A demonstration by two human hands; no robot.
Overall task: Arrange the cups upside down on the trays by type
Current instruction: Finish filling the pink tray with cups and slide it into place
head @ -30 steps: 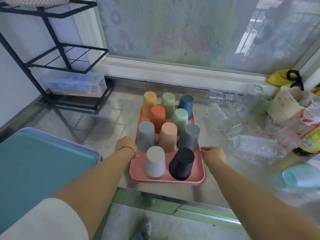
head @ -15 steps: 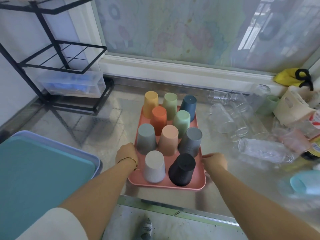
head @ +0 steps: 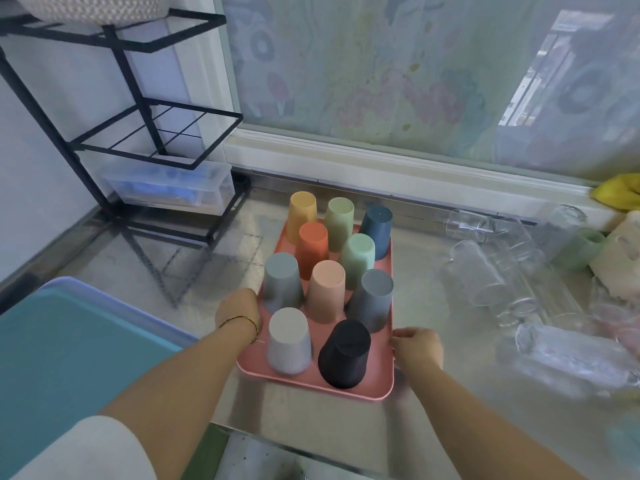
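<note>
A pink tray (head: 311, 382) sits on the steel counter with several coloured plastic cups upside down on it, among them a black cup (head: 344, 355) and a white cup (head: 289, 341) at the near end. My left hand (head: 239, 311) grips the tray's left edge. My right hand (head: 417, 346) grips its right edge. Several clear glasses (head: 485, 282) lie on their sides to the right of the tray. A pale green cup (head: 578, 249) lies among them at the far right.
A teal tray stacked on a blue tray (head: 69, 348) lies at the near left. A black wire rack (head: 145, 133) stands at the back left with a clear plastic box (head: 169, 188) under it. A cream basket (head: 620, 258) and a yellow cloth (head: 620, 190) are at the right edge.
Both hands stay on the tray's edges. The view has shifted so the tray sits slightly nearer and lower in the frame; whether the tray itself moved I cannot tell.
</note>
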